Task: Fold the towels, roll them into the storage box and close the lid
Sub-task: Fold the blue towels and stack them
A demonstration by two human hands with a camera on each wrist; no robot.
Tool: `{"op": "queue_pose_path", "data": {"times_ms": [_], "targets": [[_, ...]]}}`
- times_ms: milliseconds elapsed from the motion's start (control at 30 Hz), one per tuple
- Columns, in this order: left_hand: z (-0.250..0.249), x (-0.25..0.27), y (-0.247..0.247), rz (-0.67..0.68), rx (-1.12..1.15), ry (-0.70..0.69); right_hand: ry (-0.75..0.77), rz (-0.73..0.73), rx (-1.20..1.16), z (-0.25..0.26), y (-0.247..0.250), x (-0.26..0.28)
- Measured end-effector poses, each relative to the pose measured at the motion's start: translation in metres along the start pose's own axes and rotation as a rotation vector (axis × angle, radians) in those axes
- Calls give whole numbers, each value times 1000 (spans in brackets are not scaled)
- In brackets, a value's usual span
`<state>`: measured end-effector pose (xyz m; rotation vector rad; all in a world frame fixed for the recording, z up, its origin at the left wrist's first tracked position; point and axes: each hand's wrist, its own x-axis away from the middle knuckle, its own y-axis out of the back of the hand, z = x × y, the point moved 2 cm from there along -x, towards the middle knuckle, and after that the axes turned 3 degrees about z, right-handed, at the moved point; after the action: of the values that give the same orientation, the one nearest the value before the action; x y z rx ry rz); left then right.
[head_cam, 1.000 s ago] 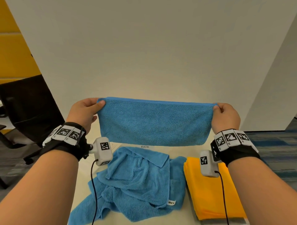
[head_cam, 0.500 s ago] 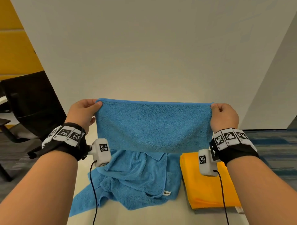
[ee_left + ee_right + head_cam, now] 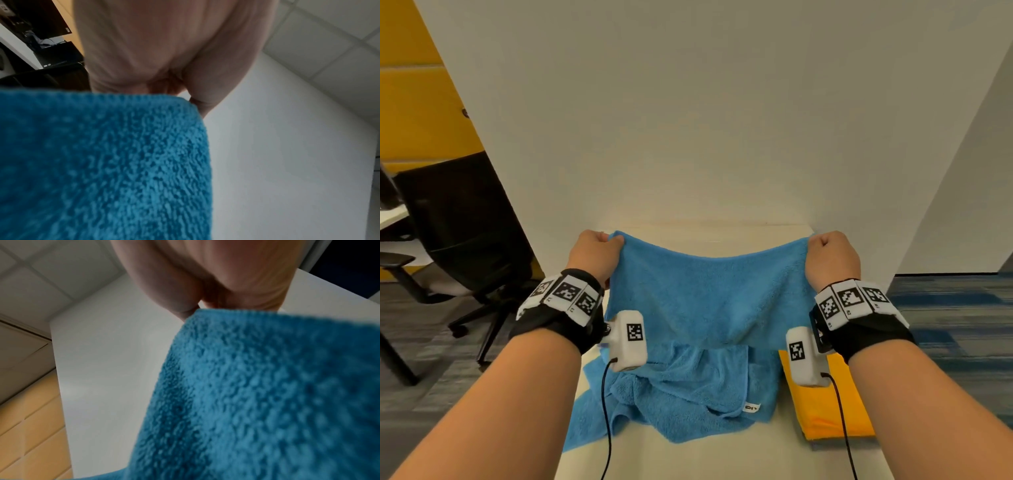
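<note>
We see the left hand (image 3: 594, 251) and the right hand (image 3: 831, 255) each curled tight around an upper corner of a folded blue terry towel (image 3: 705, 294), holding it up above the pale tabletop (image 3: 705, 455). Its top edge sags between the two fists, and the cloth hangs down toward us. Beneath it a crumpled blue towel (image 3: 681, 401) with a small white label lies on the tabletop, and just beside that, on the right, lies a folded orange towel (image 3: 835, 414). A black office chair (image 3: 458, 226) stands off to the left.
</note>
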<state>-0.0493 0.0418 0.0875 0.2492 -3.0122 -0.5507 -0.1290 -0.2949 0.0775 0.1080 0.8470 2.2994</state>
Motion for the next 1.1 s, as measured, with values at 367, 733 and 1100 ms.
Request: {"op": "queue_pose_path", "data": {"times_ms": [367,733,1100], "targets": [[22,-15,19,39,447,173,-121,49,-141,-10,-7,3],[5,-20,20,77,642,41,-183,21,-507,1,-9,-6],[-18,-47,11,117,82,-141,45,-11,-157,6,-11,-30]]}}
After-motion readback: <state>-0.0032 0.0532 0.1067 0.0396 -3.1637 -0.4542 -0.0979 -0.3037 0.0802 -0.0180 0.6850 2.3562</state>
